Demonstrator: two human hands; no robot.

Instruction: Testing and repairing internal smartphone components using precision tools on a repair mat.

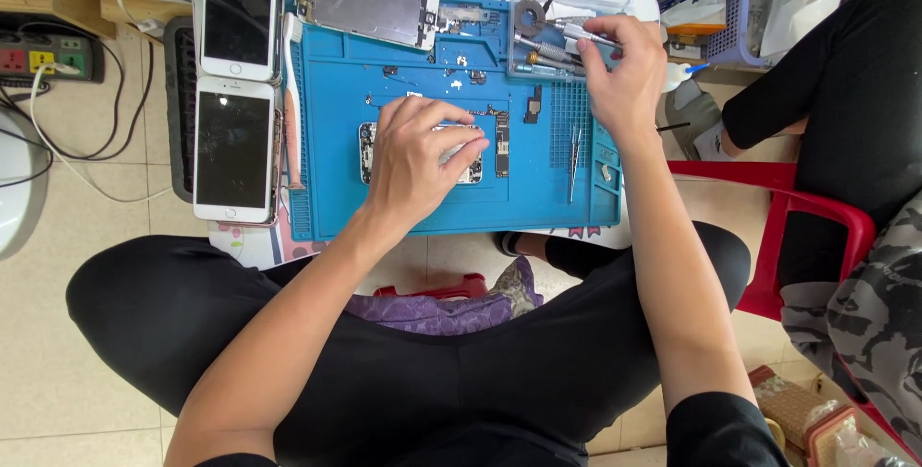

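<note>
- Around my work I see two white phones (233, 83) lying left of the blue mat (336, 102), a detached screen panel (365, 1) at its top edge, tweezers (573, 150) to the right, and a red chair (778, 208) beside me.
- My left hand (413, 160) lies over the opened phone body (471, 171) at mid-mat, fingers pressing it, hiding most of it; circuit parts show at its right edge.
- My right hand (624, 69) pinches a screwdriver (576, 33) among the tools in the tray at the mat's top right.
</note>
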